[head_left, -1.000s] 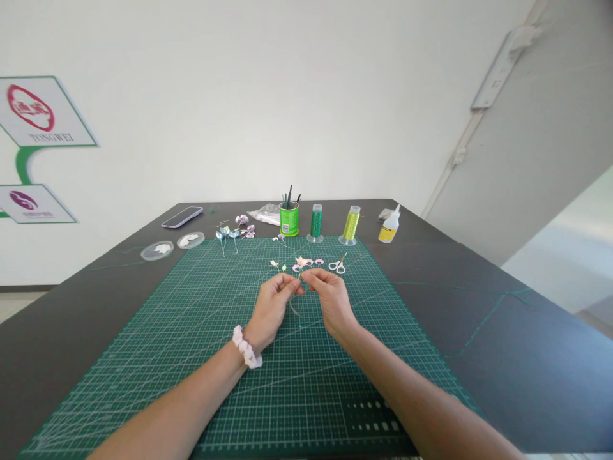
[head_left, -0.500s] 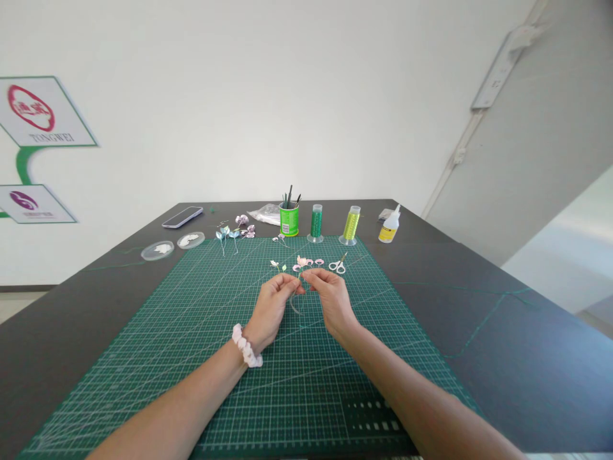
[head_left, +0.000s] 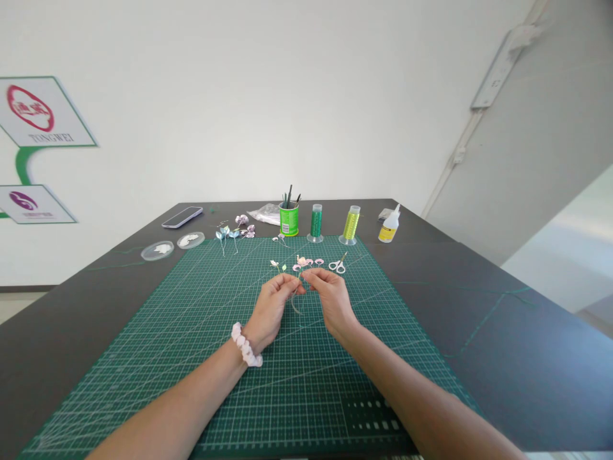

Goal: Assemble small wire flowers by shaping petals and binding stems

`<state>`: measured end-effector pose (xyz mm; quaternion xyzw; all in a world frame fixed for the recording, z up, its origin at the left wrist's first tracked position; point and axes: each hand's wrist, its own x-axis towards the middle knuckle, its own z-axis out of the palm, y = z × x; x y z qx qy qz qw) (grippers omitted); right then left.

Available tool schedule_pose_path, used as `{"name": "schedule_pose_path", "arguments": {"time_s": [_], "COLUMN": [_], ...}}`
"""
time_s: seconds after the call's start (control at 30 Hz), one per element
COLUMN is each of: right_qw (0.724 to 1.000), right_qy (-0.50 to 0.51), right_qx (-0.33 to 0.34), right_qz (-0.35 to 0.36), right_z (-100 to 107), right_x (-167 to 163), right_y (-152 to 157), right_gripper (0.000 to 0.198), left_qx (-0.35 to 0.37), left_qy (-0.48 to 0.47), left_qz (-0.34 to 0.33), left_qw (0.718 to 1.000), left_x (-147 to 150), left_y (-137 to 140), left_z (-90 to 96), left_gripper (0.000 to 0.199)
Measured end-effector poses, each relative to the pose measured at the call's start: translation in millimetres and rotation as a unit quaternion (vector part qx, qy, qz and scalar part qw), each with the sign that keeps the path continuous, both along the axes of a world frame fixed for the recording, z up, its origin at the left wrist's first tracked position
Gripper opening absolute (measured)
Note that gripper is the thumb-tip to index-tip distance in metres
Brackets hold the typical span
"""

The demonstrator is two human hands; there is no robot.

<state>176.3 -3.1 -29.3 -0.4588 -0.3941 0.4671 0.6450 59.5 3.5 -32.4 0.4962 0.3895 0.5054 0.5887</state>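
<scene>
My left hand (head_left: 274, 304), with a white scrunchie (head_left: 246, 345) at the wrist, pinches the thin stem of a small peach flower (head_left: 301, 260). The stem's pale loose end (head_left: 295, 305) curves down below the fingertips. Close against it, my right hand (head_left: 331, 299) is closed in a pinch at the same stem; what lies between its fingertips is too fine to make out. Just beyond the hands lie pink-rimmed petals (head_left: 319, 262), a white bud (head_left: 274, 263), a small green leaf (head_left: 284, 268) and white-handled scissors (head_left: 338, 266).
A green cutting mat (head_left: 201, 332) covers the table's middle. Behind stand a green can of tools (head_left: 288, 220), a dark green thread spool (head_left: 316, 223), a yellow-green spool (head_left: 351, 225) and a glue bottle (head_left: 389, 227). Leftward are blue flowers (head_left: 234, 234), dishes (head_left: 157, 250) and a phone (head_left: 182, 217).
Both hands keep almost the same pinch and place. The loose end hanging below the fingers has shifted very slightly.
</scene>
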Motion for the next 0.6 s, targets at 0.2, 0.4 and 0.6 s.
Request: {"name": "schedule_pose_path", "arguments": {"time_s": [0.2, 0.4, 0.6], "right_qw": [1.0, 1.0, 1.0], "right_qy": [0.012, 0.017, 0.012], "right_qx": [0.002, -0.001, 0.001], "right_qz": [0.008, -0.001, 0.002], "right_z": [-1.6, -3.2, -3.6], "right_x": [0.2, 0.1, 0.5], "right_y": [0.1, 1.4, 1.6], "right_gripper": [0.013, 0.012, 0.012], "left_qx": [-0.02, -0.035, -0.053], "left_qy": [-0.031, -0.037, -0.06], "left_qz": [-0.007, -0.017, -0.03], "left_qw": [0.999, 0.999, 0.996], "left_x": [0.1, 1.0, 1.1], "left_y": [0.6, 0.0, 0.0], "left_z": [0.1, 1.0, 1.3], "left_gripper": [0.015, 0.016, 0.016]}}
